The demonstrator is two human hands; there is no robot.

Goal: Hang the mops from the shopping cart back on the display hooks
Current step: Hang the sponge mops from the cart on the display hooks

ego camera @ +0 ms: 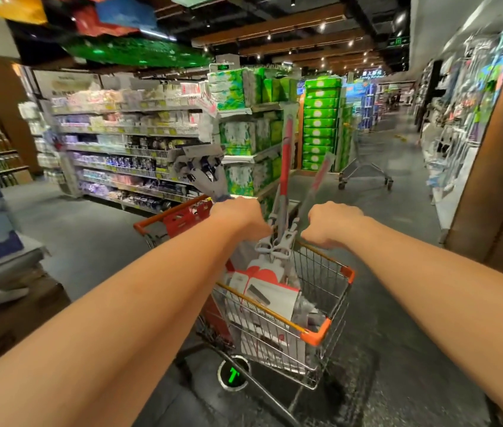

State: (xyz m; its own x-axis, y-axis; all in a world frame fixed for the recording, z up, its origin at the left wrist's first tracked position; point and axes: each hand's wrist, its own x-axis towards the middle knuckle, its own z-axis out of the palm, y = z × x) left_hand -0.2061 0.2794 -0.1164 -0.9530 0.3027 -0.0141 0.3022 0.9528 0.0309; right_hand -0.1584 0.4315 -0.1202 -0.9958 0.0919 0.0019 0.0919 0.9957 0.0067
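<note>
The shopping cart (pixel 316 332) with orange corners stands in front of me, its orange handle at the far left. Red-and-white mop packs (pixel 270 291) fill its basket. Two red-handled mops (pixel 287 155) stand upright out of it, their grey clips between my hands. My left hand (pixel 237 215) is closed on the neck of a grey-headed mop (pixel 202 171) that sticks up to the left. My right hand (pixel 331 223) is closed, fingers curled over the cart's far rim beside the mop handles. Blurred hanging goods line the display wall (pixel 465 112) on the right.
Shelves of tissue and hygiene packs (pixel 127 143) run along the left, with green stacks (pixel 321 121) behind the cart. A second, empty cart (pixel 364 161) stands in the aisle ahead. Cardboard boxes (pixel 13 315) sit low on the left. A brown pillar (pixel 502 167) borders the right.
</note>
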